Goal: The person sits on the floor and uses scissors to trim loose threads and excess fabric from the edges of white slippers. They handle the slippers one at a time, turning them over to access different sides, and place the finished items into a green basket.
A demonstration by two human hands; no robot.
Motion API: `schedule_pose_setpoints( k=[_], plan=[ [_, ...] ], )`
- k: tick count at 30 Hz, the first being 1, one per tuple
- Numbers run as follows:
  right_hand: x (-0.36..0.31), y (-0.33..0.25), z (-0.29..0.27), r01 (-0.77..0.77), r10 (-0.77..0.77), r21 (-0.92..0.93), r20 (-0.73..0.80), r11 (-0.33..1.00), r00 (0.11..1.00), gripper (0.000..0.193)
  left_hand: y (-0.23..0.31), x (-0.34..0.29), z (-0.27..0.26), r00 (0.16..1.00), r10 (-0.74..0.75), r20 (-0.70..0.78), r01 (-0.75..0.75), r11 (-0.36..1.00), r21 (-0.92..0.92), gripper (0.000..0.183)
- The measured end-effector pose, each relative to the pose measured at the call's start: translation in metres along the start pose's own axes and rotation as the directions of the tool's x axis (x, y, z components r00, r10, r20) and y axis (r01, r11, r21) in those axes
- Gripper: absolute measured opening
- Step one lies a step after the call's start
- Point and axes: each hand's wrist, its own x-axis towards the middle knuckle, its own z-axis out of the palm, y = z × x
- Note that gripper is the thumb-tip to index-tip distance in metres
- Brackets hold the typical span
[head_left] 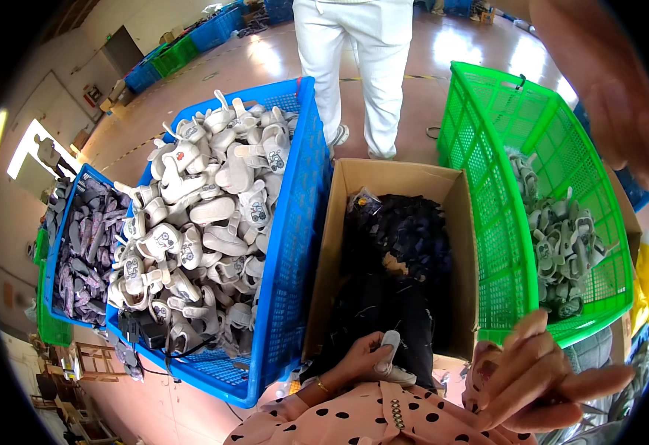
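My left hand is low in the middle, above my lap, with its fingers closed on a small pale baby shoe. The shoe's light sole faces up. Another pale piece, perhaps a second shoe, lies just below it against my polka-dot top. My right hand is raised at the lower right, near the front corner of the green crate. Its fingers are curled, and a thin, pointed, dark tip shows beneath them; the rest is hidden. A large blurred hand, seemingly another person's, reaches in at the upper right.
Left stands a blue crate heaped with pale baby shoes; beyond it, another crate holds purple-grey shoes. Ahead, a cardboard box contains dark pieces. Grey-green shoes lie inside the green crate. A person in white trousers stands behind the box.
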Motion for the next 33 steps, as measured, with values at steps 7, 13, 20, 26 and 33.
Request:
schedule_pose_setpoints(
  k=[7,13,20,26,33],
  plan=[
    [0.039,0.007,0.037,-0.095,0.079,-0.108,-0.140,0.990,0.987,0.066,-0.023,0.006,-0.003,0.997,0.073,0.024,-0.070,0.992,-0.101,0.014],
    [0.054,0.010,0.048,-0.094,0.052,-0.226,-0.186,0.970,0.981,0.073,-0.020,0.009,-0.003,0.991,0.128,0.034,-0.125,0.989,-0.083,0.013],
    [0.081,0.013,0.005,-0.215,0.209,-0.033,0.407,0.976,0.889,0.024,-0.020,0.004,-0.004,0.996,0.081,0.023,-0.080,0.996,-0.045,0.012],
    [0.059,0.011,0.016,-0.164,0.189,-0.215,0.099,0.963,0.977,0.045,-0.015,0.006,-0.001,0.993,0.110,0.041,-0.108,0.993,-0.044,0.012],
    [0.040,0.005,0.045,-0.230,0.070,-0.396,-0.378,0.889,0.923,0.080,-0.010,0.003,-0.001,0.988,0.153,0.015,-0.152,0.986,-0.068,0.011]
  ],
)
